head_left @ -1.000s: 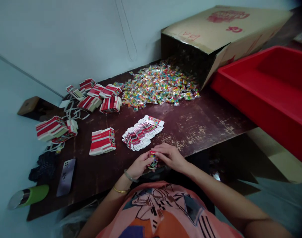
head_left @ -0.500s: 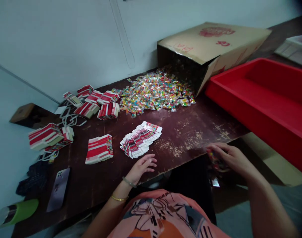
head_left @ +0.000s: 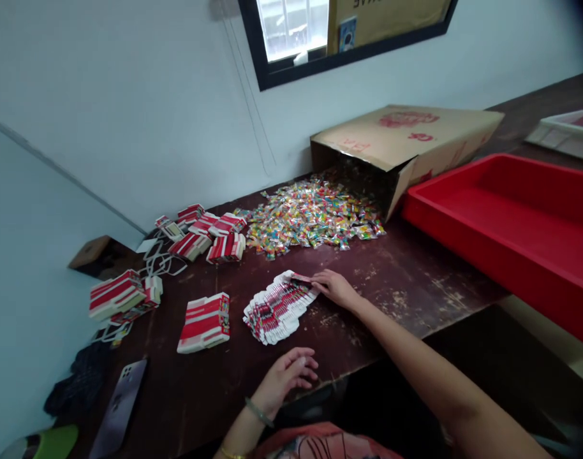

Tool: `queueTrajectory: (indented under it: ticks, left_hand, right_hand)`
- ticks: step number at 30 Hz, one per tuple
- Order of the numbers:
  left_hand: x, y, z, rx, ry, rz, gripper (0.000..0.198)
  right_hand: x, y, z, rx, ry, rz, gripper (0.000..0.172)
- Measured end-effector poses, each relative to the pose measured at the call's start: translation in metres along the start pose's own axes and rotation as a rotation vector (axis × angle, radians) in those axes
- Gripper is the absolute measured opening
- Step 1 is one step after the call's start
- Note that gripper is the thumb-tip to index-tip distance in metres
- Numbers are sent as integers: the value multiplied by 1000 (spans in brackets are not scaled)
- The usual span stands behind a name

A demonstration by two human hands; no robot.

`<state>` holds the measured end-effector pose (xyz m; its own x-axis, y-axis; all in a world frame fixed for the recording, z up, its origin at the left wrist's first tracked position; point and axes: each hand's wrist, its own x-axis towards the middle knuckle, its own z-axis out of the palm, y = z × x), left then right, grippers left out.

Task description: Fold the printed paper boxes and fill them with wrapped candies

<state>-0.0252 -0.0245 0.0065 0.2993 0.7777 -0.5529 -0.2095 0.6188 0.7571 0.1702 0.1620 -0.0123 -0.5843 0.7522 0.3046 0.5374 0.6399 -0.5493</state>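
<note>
A fanned stack of flat red-and-white printed cards (head_left: 278, 307) lies on the dark wooden table (head_left: 397, 280). My right hand (head_left: 333, 287) reaches across the table, and its fingertips pinch the top card at the stack's far right end. My left hand (head_left: 289, 375) rests open near the table's front edge, fingers loosely spread, holding nothing. A pile of small colourful wrapped sweets (head_left: 313, 217) spills from a cardboard box (head_left: 406, 140) lying on its side at the back.
Bundles of red-and-white folded cartons (head_left: 205, 322) lie left of the cards, more (head_left: 210, 237) at the back and far left (head_left: 117, 293). A red plastic tray (head_left: 506, 217) fills the right. A phone (head_left: 119, 408), dark cloth and a green bottle (head_left: 47, 443) sit at front left.
My right hand swung from below the table's right edge, where it held a small packet, up to the card stack. The left hand stayed open near the front edge. The camera tilted up.
</note>
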Motion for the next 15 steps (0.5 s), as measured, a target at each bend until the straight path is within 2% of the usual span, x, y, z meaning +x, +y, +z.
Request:
queueTrajectory:
  ticks: [2, 4, 6, 8, 10, 12, 15]
  left_hand:
    - [4, 4, -2, -97, 27, 115, 50]
    - [12, 8, 1, -218, 69, 219, 54]
    - [20, 9, 6, -268, 143, 234, 49]
    - [26, 6, 10, -233, 212, 185, 43]
    - [29, -1, 11, -146, 186, 91, 42]
    - [29, -5, 10, -30, 104, -16, 35]
    - [27, -1, 8, 148, 78, -24, 21]
  right_hand:
    - [-29, -27, 2, 3, 75, -16, 26]
    - [-60, -65, 11, 69, 130, -121, 25]
    - [-85, -99, 22, 148, 118, -178, 27]
    - [-97, -119, 27, 195, 139, -153, 36]
    - [-97, -122, 23, 177, 158, -70, 38]
    - [-91, -115, 16, 137, 146, -33, 33]
    - [-83, -104, 17, 171, 85, -98, 28]
